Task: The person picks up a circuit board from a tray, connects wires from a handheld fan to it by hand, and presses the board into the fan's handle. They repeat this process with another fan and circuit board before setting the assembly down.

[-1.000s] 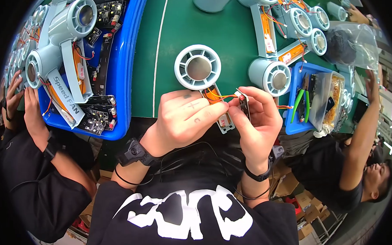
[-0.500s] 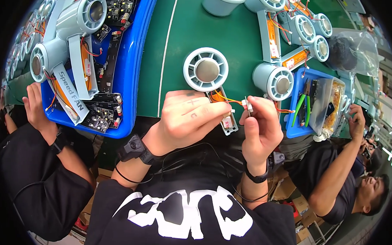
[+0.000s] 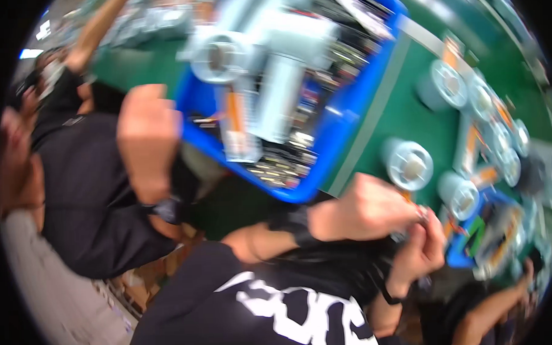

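Note:
Motion blurs the whole view. My left hand [image 3: 365,211] is closed in a pinch, its fingertips meeting those of my right hand [image 3: 423,243]. Between them is a small smeared part; the sharper earlier view shows a small circuit board in the right fingers and a wire connector at the left fingertips. Just beyond my hands a pale blue handheld fan [image 3: 409,165] lies on the green table [image 3: 373,163], its round grille facing up. Its handle is mostly hidden behind my left hand.
A blue bin [image 3: 315,171] with fan bodies [image 3: 282,81] and black circuit boards stands to the left. More fans [image 3: 459,193] lie at right, beside a smaller blue tray [image 3: 458,257] with green-handled pliers [image 3: 474,237]. A co-worker's fist [image 3: 147,137] is at left, another's arm [image 3: 491,314] at right.
The view has swung to the left, so the bin, fans and my hands appear farther right and smeared. My hands keep their pinch together near the same fan.

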{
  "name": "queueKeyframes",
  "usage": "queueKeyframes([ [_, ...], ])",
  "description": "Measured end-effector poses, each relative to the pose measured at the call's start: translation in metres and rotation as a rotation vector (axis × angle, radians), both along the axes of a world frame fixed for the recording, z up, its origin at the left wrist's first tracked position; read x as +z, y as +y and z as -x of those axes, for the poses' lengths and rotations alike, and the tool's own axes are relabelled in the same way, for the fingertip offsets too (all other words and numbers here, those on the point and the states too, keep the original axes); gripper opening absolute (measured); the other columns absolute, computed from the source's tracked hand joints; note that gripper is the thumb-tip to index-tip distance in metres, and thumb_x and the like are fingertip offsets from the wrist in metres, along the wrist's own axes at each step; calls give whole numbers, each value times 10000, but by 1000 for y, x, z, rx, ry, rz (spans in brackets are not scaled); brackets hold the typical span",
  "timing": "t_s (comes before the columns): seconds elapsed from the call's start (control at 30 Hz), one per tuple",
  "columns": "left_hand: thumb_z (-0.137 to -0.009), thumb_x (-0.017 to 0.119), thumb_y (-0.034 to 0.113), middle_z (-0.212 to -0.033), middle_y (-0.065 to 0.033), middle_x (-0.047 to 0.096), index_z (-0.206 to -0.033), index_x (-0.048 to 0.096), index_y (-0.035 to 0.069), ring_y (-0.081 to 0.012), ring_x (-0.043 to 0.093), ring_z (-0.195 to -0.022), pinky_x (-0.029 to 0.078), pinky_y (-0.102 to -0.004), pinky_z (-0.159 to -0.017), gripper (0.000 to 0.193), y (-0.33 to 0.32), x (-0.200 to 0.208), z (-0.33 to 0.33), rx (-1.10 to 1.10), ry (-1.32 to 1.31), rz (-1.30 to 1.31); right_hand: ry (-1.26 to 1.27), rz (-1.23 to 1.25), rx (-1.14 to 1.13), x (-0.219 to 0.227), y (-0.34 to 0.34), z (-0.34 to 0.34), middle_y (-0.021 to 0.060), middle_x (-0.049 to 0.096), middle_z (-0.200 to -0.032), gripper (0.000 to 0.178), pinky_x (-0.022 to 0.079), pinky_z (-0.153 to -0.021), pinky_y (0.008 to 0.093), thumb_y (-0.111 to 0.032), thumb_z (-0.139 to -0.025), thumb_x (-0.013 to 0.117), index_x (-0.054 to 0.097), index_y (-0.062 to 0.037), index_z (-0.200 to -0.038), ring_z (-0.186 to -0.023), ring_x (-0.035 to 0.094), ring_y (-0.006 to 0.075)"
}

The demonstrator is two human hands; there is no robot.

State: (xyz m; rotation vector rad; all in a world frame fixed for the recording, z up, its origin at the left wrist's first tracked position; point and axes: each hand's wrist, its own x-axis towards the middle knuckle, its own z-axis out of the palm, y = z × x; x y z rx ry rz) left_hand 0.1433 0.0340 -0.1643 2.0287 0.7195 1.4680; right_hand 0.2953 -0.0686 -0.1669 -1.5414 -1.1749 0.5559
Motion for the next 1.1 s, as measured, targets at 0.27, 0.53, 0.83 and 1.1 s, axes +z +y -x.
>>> queueKeyframes([
  [0.27, -768, 715, 103, -625, 19, 517, -859, 686, 77, -141, 566, -553, 425, -306, -488, 99, -33, 38, 13, -12, 6, -53, -19, 94, -69, 56, -29, 15, 176, 701, -1116, 220, 531, -894, 361, 29, -931, 614, 679, 82, -1135, -994, 664, 258],
  [0.53, -744, 808, 1, -618, -6, 559, -941, 728, 95, -154, 544, -493, 420, -298, -467, 232, 10, -27, -24, 16, 97, -26, 19, 36, 156, 0, 36, -26, 191, 705, -1092, 237, 521, -885, 312, 75, -867, 677, 704, 75, -1103, -976, 672, 232],
  [0.83, -675, 818, 1, -606, -1, 537, -947, 722, 56, -151, 527, -494, 420, -285, -478, 294, 9, -50, -57, -65, 101, 32, 62, -1, 134, -18, 28, -61, 176, 715, -1010, 321, 534, -682, 268, 98, -799, 749, 709, 62, -1115, -825, 670, 197],
  [1.1, -676, 815, -1, -607, 6, 529, -942, 718, 53, -155, 523, -495, 424, -283, -479, 288, 8, -58, -55, -72, 125, -16, -1, -1, 175, -28, 28, -64, 175, 717, -987, 329, 533, -658, 279, 100, -782, 759, 720, 54, -1106, -792, 669, 208],
])
